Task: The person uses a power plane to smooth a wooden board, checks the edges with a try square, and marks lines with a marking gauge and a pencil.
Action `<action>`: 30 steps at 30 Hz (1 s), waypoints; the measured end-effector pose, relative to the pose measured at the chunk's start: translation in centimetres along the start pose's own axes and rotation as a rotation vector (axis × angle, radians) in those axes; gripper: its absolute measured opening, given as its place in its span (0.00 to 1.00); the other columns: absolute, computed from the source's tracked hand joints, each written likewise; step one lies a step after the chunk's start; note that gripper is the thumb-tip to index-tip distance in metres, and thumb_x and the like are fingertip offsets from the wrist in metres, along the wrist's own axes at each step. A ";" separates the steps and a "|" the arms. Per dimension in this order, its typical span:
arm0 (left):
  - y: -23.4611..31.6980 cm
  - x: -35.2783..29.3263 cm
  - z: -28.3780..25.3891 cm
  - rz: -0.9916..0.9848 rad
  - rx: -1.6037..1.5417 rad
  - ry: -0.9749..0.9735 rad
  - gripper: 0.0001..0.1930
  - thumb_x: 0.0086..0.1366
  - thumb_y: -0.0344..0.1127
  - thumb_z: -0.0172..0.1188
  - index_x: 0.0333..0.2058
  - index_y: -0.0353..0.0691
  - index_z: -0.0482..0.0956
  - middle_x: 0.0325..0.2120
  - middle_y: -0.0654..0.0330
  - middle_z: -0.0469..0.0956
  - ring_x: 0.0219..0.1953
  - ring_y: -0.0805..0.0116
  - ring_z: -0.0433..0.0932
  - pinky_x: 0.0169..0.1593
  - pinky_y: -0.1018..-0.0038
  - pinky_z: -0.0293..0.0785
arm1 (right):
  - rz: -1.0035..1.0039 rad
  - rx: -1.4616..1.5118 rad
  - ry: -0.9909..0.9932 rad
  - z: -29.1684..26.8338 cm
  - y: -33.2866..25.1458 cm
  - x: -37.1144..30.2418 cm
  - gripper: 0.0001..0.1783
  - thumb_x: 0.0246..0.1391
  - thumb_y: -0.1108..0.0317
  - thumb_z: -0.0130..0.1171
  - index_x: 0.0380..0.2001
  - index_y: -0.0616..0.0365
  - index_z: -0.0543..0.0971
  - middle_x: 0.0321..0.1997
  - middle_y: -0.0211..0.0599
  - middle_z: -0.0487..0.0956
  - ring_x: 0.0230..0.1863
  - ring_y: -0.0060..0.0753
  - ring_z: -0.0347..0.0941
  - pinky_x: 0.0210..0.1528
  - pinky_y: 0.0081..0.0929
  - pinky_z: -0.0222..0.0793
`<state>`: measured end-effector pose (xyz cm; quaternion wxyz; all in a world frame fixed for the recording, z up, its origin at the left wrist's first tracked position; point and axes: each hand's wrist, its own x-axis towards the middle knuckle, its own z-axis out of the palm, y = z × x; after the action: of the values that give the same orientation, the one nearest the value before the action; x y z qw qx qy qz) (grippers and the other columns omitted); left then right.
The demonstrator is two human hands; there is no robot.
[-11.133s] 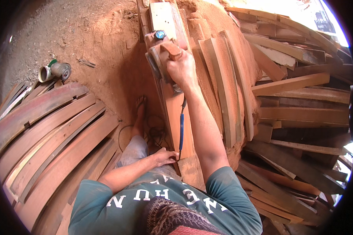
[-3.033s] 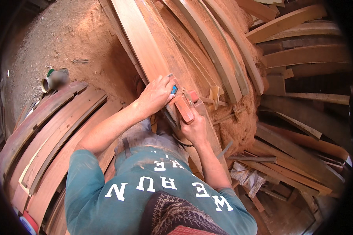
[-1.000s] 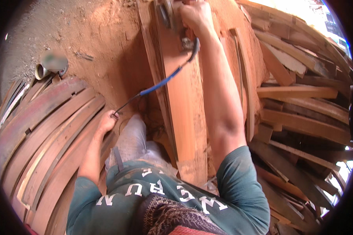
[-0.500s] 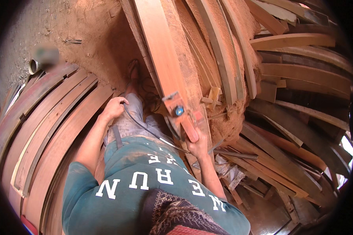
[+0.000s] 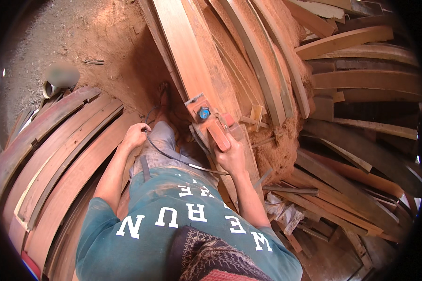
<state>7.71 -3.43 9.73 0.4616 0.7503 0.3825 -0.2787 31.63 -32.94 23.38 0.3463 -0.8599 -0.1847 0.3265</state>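
My right hand is wrapped round the rear handle of a red electric planer with a blue front knob. The planer is over the near end of a long, smooth wooden board; whether its sole touches the wood cannot be seen. A black power cable trails from the planer's rear across my front. Held off to the left, my left hand is closed on this cable near my thigh.
Curved planks are stacked at the left. More curved timbers are piled at the right. Reddish sawdust heaps beside the bench beam. A pipe-like piece and a small dark metal item lie on the ground, far left.
My right hand has moved the planer forward and slightly left along the board. My left hand keeps its hold on the cable. The whole view has shifted a little.
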 end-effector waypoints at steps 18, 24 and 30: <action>-1.5 4.9 -10.2 -0.112 -0.056 0.089 0.20 0.58 0.23 0.56 0.46 0.41 0.90 0.45 0.43 0.87 0.53 0.46 0.85 0.58 0.58 0.78 | -0.110 -0.015 0.067 5.8 -16.3 24.0 0.10 0.54 0.71 0.66 0.38 0.64 0.83 0.36 0.64 0.85 0.43 0.64 0.86 0.44 0.44 0.81; -0.5 7.2 -14.3 -0.120 -0.070 0.095 0.20 0.58 0.23 0.57 0.46 0.40 0.89 0.48 0.45 0.87 0.55 0.46 0.84 0.61 0.59 0.78 | -0.123 -0.034 0.067 7.2 -21.3 31.5 0.11 0.54 0.70 0.66 0.39 0.64 0.84 0.37 0.61 0.86 0.44 0.61 0.86 0.48 0.44 0.80; -1.6 10.1 -16.4 -0.070 -0.119 0.100 0.18 0.61 0.24 0.57 0.47 0.39 0.89 0.49 0.46 0.88 0.56 0.48 0.85 0.61 0.59 0.78 | -0.167 -0.045 0.072 8.3 -26.3 37.7 0.12 0.53 0.70 0.65 0.40 0.65 0.83 0.39 0.65 0.86 0.47 0.67 0.84 0.51 0.50 0.80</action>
<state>13.06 15.09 8.04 0.4756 0.7207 0.4470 -0.2336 50.59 9.72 21.26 0.3594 -0.8601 -0.2504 0.2613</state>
